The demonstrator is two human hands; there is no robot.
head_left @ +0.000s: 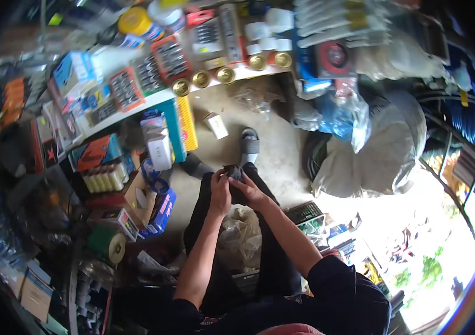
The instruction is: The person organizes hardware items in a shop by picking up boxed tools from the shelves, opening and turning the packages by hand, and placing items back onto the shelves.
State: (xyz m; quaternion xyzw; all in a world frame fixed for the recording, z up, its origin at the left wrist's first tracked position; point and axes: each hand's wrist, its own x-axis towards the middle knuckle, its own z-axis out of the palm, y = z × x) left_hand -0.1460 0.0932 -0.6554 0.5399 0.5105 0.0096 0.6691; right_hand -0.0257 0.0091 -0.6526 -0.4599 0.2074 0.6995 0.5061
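Observation:
My left hand (220, 192) and my right hand (251, 191) meet above my lap, fingers closed around a small dark object (234, 172). It is blackish and partly covered by the fingers, so its kind cannot be made out. Both thumbs lie near its edges. Below the hands, between my legs, is a crumpled pale plastic bag (240, 237). On the floor beyond my feet lies a small white box (216, 125).
A white shelf (153, 100) full of packaged goods and several gold-coloured cans runs ahead and left. Boxes, one a blue carton (162, 212), crowd the left floor. At right stands a large whitish sack (354, 162), with a calculator-like keypad (304, 213) nearer me.

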